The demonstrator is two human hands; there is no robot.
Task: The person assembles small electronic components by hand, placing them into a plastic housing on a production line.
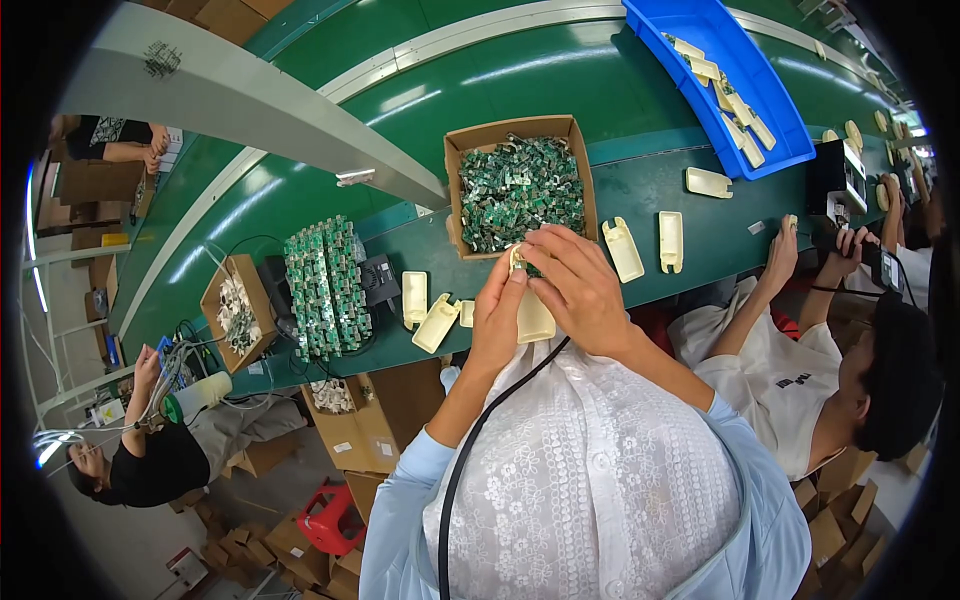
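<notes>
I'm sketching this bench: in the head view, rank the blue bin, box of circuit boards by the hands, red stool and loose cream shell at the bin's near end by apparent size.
1. Blue bin and box of circuit boards: too alike to rank.
2. Red stool.
3. Cream shell.

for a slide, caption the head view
Left hand and right hand hold a cream shell by a box of circuit boards

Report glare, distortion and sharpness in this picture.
Head view: light streaks glare on the green belt; head view: the pale rail bows, fisheye-style, and the corners go black; head view: circuit boards in the carton look fairly sharp.
</notes>
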